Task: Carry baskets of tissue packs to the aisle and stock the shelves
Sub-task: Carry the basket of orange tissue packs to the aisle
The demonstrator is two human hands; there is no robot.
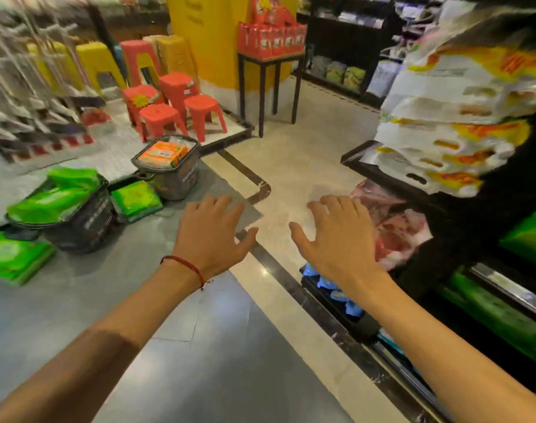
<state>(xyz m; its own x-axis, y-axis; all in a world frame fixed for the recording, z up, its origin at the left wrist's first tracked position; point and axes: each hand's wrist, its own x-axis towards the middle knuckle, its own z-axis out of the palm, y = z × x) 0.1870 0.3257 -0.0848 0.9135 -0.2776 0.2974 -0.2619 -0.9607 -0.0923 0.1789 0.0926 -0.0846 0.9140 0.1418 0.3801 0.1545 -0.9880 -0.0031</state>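
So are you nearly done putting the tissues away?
Not nearly. Done: the right-side shelf holds white-and-orange packs. In hand: nothing; left hand and right hand are open, empty. Left: the basket of green packs, the basket of orange packs and loose green packs wait on the floor.

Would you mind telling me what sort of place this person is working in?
Probably a supermarket or general store: white tissue packs stacked on the right-hand shelf, a shopping basket of orange packs on the floor, and red plastic stools displayed beyond.
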